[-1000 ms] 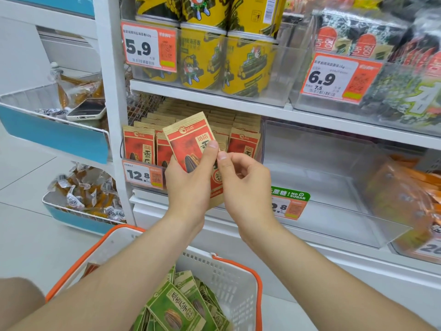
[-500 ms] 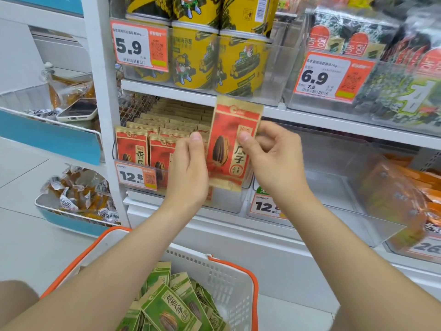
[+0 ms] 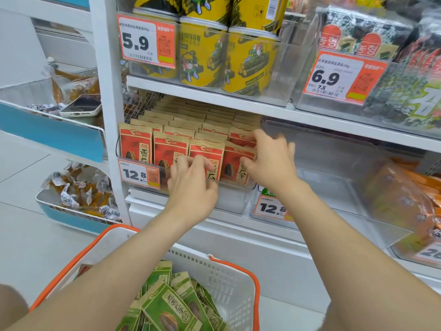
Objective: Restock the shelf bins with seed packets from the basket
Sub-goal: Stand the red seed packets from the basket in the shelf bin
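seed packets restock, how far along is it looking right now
Done: the bin of red packets looks nearly full, rows running to the back. In hand: the left hand and right hand are settling the rightmost front red packet into place. Left: green packets sit in the basket, and the clear bin next door looks empty.

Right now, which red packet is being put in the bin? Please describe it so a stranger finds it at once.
Find the clear bin under the shelf of yellow cans, above the 12.8 price tag. Its front row holds red seed packets. The one meant is the rightmost red packet, by the right hand: it leans, while its neighbours stand straight.
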Motion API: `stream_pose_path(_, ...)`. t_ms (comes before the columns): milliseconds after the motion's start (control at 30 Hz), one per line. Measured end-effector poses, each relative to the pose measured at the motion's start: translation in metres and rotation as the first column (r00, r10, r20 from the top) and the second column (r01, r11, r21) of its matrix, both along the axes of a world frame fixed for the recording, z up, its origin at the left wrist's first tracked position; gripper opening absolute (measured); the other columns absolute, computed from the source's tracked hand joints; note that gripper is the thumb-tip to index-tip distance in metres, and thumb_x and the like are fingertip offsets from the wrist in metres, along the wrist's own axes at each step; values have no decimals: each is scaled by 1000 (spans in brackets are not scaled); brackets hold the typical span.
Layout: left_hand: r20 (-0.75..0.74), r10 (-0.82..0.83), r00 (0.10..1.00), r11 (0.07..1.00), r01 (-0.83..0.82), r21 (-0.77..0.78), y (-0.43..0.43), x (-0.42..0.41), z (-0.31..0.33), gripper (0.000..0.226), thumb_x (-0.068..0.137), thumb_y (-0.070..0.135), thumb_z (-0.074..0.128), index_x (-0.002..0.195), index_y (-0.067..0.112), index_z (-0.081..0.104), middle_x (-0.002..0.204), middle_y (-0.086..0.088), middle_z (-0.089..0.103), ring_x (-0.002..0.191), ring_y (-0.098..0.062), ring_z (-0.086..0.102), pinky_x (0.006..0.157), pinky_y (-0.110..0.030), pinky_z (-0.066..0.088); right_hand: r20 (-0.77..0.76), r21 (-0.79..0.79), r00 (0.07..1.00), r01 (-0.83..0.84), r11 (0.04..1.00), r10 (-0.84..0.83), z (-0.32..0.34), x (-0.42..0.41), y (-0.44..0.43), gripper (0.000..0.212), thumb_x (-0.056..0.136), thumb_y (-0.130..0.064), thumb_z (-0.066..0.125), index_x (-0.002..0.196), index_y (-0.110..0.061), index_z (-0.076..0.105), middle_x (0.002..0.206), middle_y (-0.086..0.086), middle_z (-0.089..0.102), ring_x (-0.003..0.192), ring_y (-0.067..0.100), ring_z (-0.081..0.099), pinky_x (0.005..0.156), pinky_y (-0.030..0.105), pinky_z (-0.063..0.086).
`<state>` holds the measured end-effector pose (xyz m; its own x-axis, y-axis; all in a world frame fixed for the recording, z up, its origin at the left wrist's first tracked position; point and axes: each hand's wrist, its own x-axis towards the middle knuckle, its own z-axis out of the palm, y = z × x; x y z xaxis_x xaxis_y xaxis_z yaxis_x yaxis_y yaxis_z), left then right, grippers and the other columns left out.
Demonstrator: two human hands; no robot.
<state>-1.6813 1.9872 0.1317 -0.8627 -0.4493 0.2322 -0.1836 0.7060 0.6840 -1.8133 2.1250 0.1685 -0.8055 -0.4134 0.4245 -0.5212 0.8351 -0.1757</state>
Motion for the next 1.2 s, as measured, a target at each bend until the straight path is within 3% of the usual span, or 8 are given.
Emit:
stream_pose_path(167, -33, -15, 999, 997, 13, -71, -4, -1, -5, 27, 95, 14, 58, 116, 30, 55, 124, 4, 40, 118, -23, 34, 97, -37, 31, -178, 170, 977, 152, 974, -121, 8, 1, -14, 24, 88, -23, 73, 110, -20, 65, 102, 9, 73, 114, 37, 56, 96, 47, 37)
stream_pose_path(333, -174, -82, 981, 936, 16, -351, -13, 6, -13, 17, 88, 15, 59, 100, 23, 50, 105, 2, 45, 97, -22, 38, 81, -39, 37, -277, 241, 942, 261, 935, -192, 5, 8, -32, 66, 75, -8, 77, 137, -13, 52, 127, 18, 61, 121, 41, 55, 96, 46, 42)
stream_pose_path(533, -2, -114, 993, 826, 94, -555, -39, 26, -29, 16, 96, 32, 54, 90, 21, 44, 61, 7, 51, 53, -25, 50, 51, -32, 33, -373, 256, 927, 141, 956, -37, -1, 25, -36, 28, 69, -1, 72, 94, -12, 65, 102, 14, 58, 95, 37, 54, 74, 41, 34)
stream_pose_path(700, 441, 53, 896, 815, 216, -538, -75, 47, -55, 21, 104, 35, 44, 93, 18, 51, 76, 1, 48, 70, -29, 56, 62, -35, 47, -503, 119, 850, -111, 987, 156, -5, 64, -48, 12, 75, -20, 58, 82, -10, 57, 85, 13, 56, 82, 34, 52, 70, 44, 35)
stream_pose_path(833, 675, 128, 727, 805, 321, -499, -103, 68, -84, 22, 106, 32, 43, 115, 18, 57, 108, -6, 60, 107, -33, 66, 86, -41, 53, -431, 126, 902, 65, 990, -4, -8, 77, -52, 30, 77, -25, 63, 100, -10, 51, 96, 14, 57, 87, 36, 55, 72, 44, 37)
stream_pose_path(967, 797, 117, 592, 761, 463, -455, -119, 86, -117, 33, 104, 20, 46, 135, 24, 55, 136, -2, 62, 124, -25, 62, 97, -36, 51, -419, 87, 907, 90, 992, -46, -15, 72, -53, 43, 78, -7, 56, 121, -7, 51, 106, 18, 54, 86, 39, 53, 69, 44, 37)
stream_pose_path(1067, 868, 21, 497, 726, 589, -355, -122, 96, -150, 46, 101, 7, 53, 144, 24, 51, 144, -1, 58, 128, -24, 60, 106, -39, 51, -489, 89, 870, -23, 996, 64, -17, 81, -61, 42, 75, -1, 51, 116, -8, 52, 107, 19, 51, 87, 36, 48, 68, 44, 36)
stream_pose_path(1200, 925, -105, 366, 722, 668, -182, -115, 99, -167, 81, 94, -9, 55, 163, 25, 29, 171, 0, 20, 146, -33, 44, 113, -47, 46, -390, 217, 863, -252, 943, 320, -32, 108, -81, 30, 73, -3, 50, 102, -9, 50, 102, 15, 47, 88, 32, 42, 67, 44, 35)
